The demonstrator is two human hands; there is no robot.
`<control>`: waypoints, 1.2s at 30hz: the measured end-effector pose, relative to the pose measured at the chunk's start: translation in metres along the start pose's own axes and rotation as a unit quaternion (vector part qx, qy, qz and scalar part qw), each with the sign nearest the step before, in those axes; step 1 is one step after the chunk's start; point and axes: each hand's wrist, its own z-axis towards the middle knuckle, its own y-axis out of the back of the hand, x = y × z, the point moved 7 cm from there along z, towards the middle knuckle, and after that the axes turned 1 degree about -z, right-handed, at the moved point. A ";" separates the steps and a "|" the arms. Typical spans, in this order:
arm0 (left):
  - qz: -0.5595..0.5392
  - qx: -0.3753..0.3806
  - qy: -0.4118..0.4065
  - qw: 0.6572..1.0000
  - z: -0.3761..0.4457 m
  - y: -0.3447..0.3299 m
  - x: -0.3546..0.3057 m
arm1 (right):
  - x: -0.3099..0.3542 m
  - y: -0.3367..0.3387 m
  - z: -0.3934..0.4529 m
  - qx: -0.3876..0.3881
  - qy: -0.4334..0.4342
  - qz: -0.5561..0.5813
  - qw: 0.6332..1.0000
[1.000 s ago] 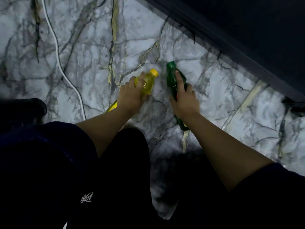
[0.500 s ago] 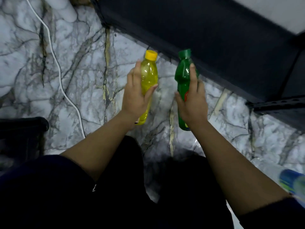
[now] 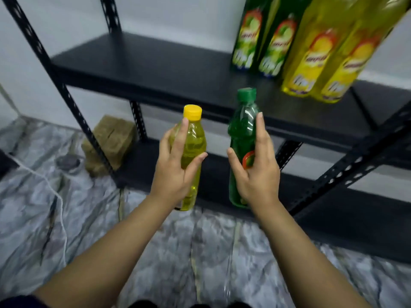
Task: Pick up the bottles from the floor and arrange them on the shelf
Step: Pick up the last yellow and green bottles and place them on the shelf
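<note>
Holding one bottle in each hand, you have both raised in front of the shelf (image 3: 155,70), upright and clear of the floor (image 3: 200,252). Your left hand (image 3: 175,174) is wrapped around the lower body of the yellow bottle (image 3: 193,147), fingers spread up its side and thumb across the front; your right hand (image 3: 255,172) is closed the same way on the green bottle (image 3: 241,134), with the index finger reaching up toward the shoulder. The two bottles sit near each other but apart, just below the front edge of the middle shelf board. Both look like thin, smooth plastic filled with liquid, so judge them moderately heavy for their build, a little slippery, and likely to dent if squeezed hard. The grip around the mid body seems sound; a hold at the cap would probably let them swing. On the shelf to the right, green bottles (image 3: 260,41) and yellow bottles (image 3: 322,63) already stand in rows, with bare board to their left. Setting yours down beside their matching colours looks like the natural spot. Lower each flat on its base, since a tilted landing could tip the neighbours.
</note>
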 end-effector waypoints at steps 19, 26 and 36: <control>-0.053 -0.057 -0.175 0.982 0.237 -0.064 -0.106 | 0.008 0.037 0.209 -0.193 0.035 -0.039 0.980; -0.038 -0.100 -0.137 0.985 0.261 -0.085 -0.075 | -0.019 0.024 0.221 -0.200 0.010 -0.050 0.979; 0.010 0.014 -0.129 0.991 0.234 -0.094 -0.041 | -0.037 0.011 0.174 -0.114 0.030 -0.121 0.986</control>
